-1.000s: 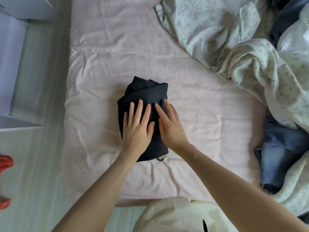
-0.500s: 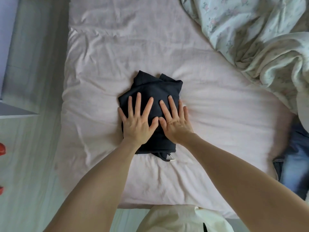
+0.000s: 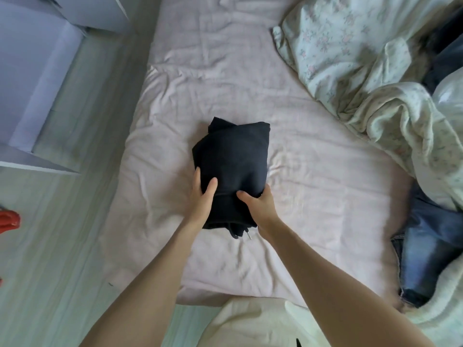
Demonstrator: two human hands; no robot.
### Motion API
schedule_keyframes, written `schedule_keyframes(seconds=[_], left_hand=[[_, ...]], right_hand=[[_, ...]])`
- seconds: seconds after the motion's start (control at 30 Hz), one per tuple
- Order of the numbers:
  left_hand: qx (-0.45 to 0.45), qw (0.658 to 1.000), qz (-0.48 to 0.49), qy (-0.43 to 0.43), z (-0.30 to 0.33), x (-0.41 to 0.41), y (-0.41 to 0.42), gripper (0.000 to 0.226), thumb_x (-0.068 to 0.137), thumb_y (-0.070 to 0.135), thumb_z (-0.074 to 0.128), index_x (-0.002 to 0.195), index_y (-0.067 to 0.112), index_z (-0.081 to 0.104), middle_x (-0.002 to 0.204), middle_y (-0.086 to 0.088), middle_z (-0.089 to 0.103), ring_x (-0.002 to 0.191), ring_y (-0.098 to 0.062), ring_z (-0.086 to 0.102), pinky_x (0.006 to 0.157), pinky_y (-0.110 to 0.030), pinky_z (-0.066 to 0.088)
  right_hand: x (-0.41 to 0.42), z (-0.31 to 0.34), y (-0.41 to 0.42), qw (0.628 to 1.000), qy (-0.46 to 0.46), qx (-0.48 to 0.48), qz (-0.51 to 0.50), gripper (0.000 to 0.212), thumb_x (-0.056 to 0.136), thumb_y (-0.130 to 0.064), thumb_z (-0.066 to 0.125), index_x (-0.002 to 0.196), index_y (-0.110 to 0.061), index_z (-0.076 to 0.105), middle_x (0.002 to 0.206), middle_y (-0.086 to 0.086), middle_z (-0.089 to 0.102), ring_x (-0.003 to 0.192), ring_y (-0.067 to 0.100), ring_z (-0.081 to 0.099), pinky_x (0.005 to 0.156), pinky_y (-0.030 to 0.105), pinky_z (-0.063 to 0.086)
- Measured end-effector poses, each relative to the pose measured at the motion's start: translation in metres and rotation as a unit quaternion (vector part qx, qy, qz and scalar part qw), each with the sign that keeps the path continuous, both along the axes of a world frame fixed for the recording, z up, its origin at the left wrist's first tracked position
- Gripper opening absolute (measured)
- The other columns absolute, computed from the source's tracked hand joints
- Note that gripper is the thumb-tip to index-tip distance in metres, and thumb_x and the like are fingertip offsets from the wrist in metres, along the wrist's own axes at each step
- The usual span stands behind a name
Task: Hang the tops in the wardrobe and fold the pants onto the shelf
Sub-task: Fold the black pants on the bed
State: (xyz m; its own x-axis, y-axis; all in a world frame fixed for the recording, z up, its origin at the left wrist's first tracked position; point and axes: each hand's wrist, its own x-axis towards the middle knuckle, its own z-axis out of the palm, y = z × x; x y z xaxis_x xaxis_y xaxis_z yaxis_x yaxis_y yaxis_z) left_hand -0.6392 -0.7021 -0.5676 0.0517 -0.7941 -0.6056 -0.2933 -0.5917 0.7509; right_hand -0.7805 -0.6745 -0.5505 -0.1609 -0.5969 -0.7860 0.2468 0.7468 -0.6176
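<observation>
At the near edge, a pale cream garment (image 3: 250,326) worn by the person fills the bottom of the view, with both bare forearms reaching out over the bed (image 3: 313,196). The bed carries a wrinkled pale pink sheet, its near corner rounded above a light, wood-grained floor (image 3: 62,246). In the middle of the sheet lies the folded dark pants (image 3: 233,166), a compact bundle with a drawstring tip poking out at its near end. The left hand (image 3: 201,199) grips the bundle's left side, thumb on top and fingers tucked along the edge; the right hand (image 3: 258,206) holds the near right side, thumb pressed on top, fingers curled under. To the right, blue jeans (image 3: 431,251) lie partly under a rumpled floral quilt (image 3: 375,83) that spreads to the far right corner. At the left edge sits something red (image 3: 8,219) on the floor. Farther left stands a white wardrobe (image 3: 30,78), its door open.
</observation>
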Motion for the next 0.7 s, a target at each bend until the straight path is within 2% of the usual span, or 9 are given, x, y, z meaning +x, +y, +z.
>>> schedule_keyframes(seconds=[0.13, 0.17, 0.23, 0.3, 0.4, 0.47, 0.53, 0.63, 0.7], left_hand=[[0.008, 0.995, 0.009, 0.104, 0.042, 0.007, 0.044, 0.055, 0.093, 0.031, 0.053, 0.142, 0.035, 0.029, 0.142, 0.012, 0.042, 0.128, -0.011, 0.043, 0.105, -0.033, 0.039], [0.0, 0.996, 0.004, 0.094, 0.049, 0.009, 0.056, 0.061, 0.092, 0.03, 0.057, 0.144, 0.034, 0.025, 0.145, 0.011, 0.038, 0.129, -0.01, 0.041, 0.104, -0.031, 0.038], [-0.041, 0.999, -0.02, 0.01, 0.074, 0.016, 0.077, 0.08, 0.087, 0.031, 0.064, 0.149, 0.027, 0.014, 0.152, 0.006, 0.024, 0.137, -0.012, 0.028, 0.109, -0.031, 0.03], [-0.114, 0.99, -0.055, -0.056, 0.101, 0.028, 0.09, 0.083, 0.083, 0.032, 0.068, 0.149, 0.023, 0.017, 0.153, 0.003, 0.021, 0.141, -0.013, 0.019, 0.114, -0.033, 0.023], [-0.169, 0.983, -0.067, -0.04, 0.151, 0.048, 0.101, 0.073, 0.081, 0.032, 0.069, 0.142, 0.02, 0.032, 0.145, 0.002, 0.035, 0.135, -0.014, 0.032, 0.111, -0.035, 0.031], [-0.169, 0.983, -0.062, -0.032, 0.181, 0.065, 0.106, 0.045, 0.079, 0.037, 0.07, 0.118, 0.026, 0.052, 0.121, 0.011, 0.055, 0.119, -0.013, 0.05, 0.096, -0.03, 0.044], [-0.146, 0.987, -0.063, -0.015, 0.21, 0.092, 0.118, 0.035, 0.074, 0.046, 0.07, 0.101, 0.028, 0.057, 0.101, 0.013, 0.064, 0.102, -0.013, 0.06, 0.084, -0.028, 0.048], [-0.102, 0.987, -0.127, 0.006, 0.235, 0.136, 0.128, 0.053, 0.069, 0.053, 0.072, 0.112, 0.035, 0.047, 0.106, 0.026, 0.057, 0.099, 0.002, 0.055, 0.079, -0.02, 0.043], [-0.084, 0.982, -0.167, 0.01, 0.248, 0.173, 0.129, 0.078, 0.073, 0.045, 0.075, 0.135, 0.038, 0.028, 0.124, 0.029, 0.042, 0.113, 0.001, 0.046, 0.092, -0.02, 0.036]], right_hand=[[-0.008, 0.039, 0.035, 0.994, 0.063, -0.059, 0.066, 0.032, 0.08, -0.01, 0.062, 0.108, -0.02, 0.05, 0.096, -0.004, 0.064, 0.09, 0.014, 0.062, 0.075, 0.027, 0.052], [-0.012, 0.046, 0.045, 0.991, 0.076, -0.07, 0.088, 0.033, 0.08, -0.01, 0.061, 0.11, -0.02, 0.051, 0.096, -0.004, 0.064, 0.09, 0.015, 0.062, 0.076, 0.029, 0.052], [-0.017, 0.07, 0.07, 0.979, 0.114, -0.099, 0.14, 0.036, 0.08, -0.009, 0.062, 0.114, -0.018, 0.051, 0.095, -0.006, 0.063, 0.09, 0.016, 0.061, 0.078, 0.03, 0.05], [-0.018, 0.096, 0.092, 0.959, 0.15, -0.135, 0.198, 0.038, 0.08, -0.008, 0.064, 0.114, -0.018, 0.052, 0.093, -0.007, 0.062, 0.089, 0.015, 0.06, 0.076, 0.028, 0.047], [-0.011, 0.136, 0.118, 0.931, 0.158, -0.175, 0.281, 0.036, 0.079, -0.008, 0.066, 0.11, -0.021, 0.054, 0.096, -0.004, 0.065, 0.091, 0.016, 0.061, 0.078, 0.027, 0.047], [0.0, 0.162, 0.129, 0.918, 0.132, -0.193, 0.32, 0.035, 0.08, -0.007, 0.067, 0.108, -0.024, 0.055, 0.098, -0.005, 0.066, 0.092, 0.014, 0.063, 0.079, 0.024, 0.048], [0.017, 0.189, 0.141, 0.912, 0.11, -0.204, 0.339, 0.037, 0.08, -0.006, 0.066, 0.11, -0.024, 0.055, 0.103, -0.004, 0.067, 0.095, 0.012, 0.064, 0.082, 0.024, 0.05], [0.039, 0.222, 0.143, 0.904, 0.089, -0.202, 0.366, 0.041, 0.081, -0.003, 0.066, 0.114, -0.026, 0.056, 0.109, -0.002, 0.067, 0.101, 0.013, 0.063, 0.089, 0.027, 0.05], [0.062, 0.246, 0.133, 0.891, 0.075, -0.194, 0.404, 0.041, 0.081, -0.004, 0.065, 0.115, -0.025, 0.058, 0.109, -0.003, 0.068, 0.103, 0.013, 0.063, 0.089, 0.026, 0.05]])
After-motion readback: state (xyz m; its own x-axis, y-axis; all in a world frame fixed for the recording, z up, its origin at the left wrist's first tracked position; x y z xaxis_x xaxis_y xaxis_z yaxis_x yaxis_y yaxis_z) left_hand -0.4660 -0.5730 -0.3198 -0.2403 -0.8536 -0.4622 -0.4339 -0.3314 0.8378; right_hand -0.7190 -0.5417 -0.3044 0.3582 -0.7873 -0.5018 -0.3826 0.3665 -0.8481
